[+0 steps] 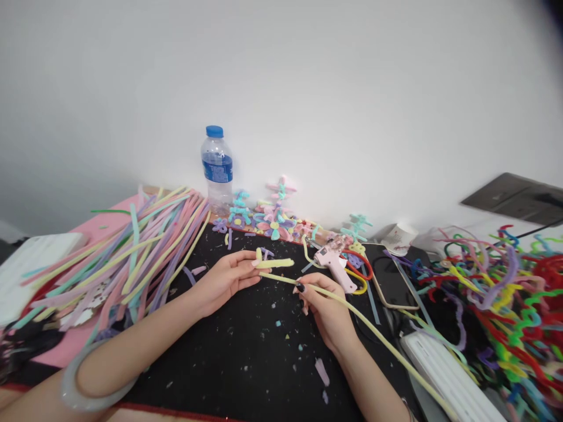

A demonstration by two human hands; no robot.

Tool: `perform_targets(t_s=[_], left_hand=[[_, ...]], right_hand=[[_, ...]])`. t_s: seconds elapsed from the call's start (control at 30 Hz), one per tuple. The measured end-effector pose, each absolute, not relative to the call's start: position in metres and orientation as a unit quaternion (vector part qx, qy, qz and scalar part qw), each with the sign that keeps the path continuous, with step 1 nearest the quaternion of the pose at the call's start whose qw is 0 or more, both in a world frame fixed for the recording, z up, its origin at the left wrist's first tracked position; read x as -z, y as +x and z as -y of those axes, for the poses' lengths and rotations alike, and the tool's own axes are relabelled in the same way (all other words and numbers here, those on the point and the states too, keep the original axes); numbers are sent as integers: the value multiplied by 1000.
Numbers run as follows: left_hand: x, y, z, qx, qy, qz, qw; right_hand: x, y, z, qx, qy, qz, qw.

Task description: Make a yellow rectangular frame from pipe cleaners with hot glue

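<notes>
A long pale-yellow pipe cleaner [373, 329] runs between my hands and trails off toward the lower right. My left hand [229, 278] is closed, pinching a bent, folded end of yellow pipe cleaner between thumb and fingers. My right hand [323, 308], with dark nails, grips the straight stretch between thumb and index finger. Just behind my left fingertips shows a small purple pipe cleaner piece [266, 252]; I cannot tell whether it is held. Both hands are above the black mat [237, 357].
Many pastel pipe cleaners [145, 252] are heaped at left. A water bottle [217, 170] stands by the wall near small pipe cleaner figures [281, 220]. To the right are a pink glue gun [336, 266], a phone [393, 281], a white power strip [448, 375] and tangled coloured pipe cleaners [505, 293].
</notes>
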State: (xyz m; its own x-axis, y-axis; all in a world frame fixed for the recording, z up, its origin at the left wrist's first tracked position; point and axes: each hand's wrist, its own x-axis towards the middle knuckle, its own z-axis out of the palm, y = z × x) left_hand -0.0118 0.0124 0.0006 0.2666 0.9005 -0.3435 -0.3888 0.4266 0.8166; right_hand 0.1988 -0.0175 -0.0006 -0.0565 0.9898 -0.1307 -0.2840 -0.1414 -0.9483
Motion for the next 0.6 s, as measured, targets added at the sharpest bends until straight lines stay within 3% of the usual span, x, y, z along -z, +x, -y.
perform_targets(t_s=[0.6], left_hand=[[-1, -7, -6, -314, 434, -452, 713]], right_hand=[[1, 198, 16, -622, -420, 391, 533]])
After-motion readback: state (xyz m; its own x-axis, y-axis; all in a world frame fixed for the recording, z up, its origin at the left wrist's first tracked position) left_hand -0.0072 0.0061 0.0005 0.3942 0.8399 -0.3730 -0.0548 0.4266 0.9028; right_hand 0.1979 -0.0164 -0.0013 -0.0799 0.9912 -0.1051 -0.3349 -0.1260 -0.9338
